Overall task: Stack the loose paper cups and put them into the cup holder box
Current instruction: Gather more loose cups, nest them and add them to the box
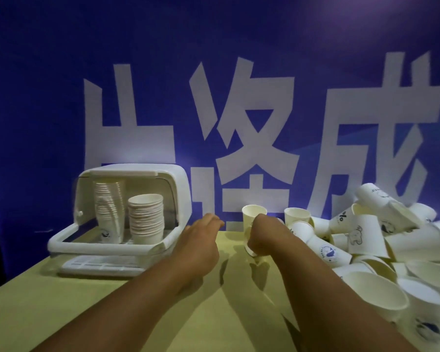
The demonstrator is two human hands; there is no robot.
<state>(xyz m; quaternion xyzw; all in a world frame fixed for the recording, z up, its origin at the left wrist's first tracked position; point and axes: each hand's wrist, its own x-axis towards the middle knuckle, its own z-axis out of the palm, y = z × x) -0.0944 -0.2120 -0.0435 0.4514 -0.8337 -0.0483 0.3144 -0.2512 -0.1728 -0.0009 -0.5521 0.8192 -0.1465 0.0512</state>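
A white cup holder box (127, 250) with its lid raised stands at the back left of the table. Inside it a tall stack of cups (109, 212) stands beside a shorter stack (145, 219). My right hand (264, 235) is closed around an upright paper cup (253, 217) near the table's back edge. My left hand (201, 235) hovers just left of it, fingers loosely apart, holding nothing. A pile of loose paper cups (381, 247) lies on its sides along the right.
A yellow-green table (163, 313) carries everything. A white slatted tray (99, 266) lies in front of the box. Another upright cup (297, 217) stands behind my right hand. A blue banner (214, 85) with large white characters closes off the back.
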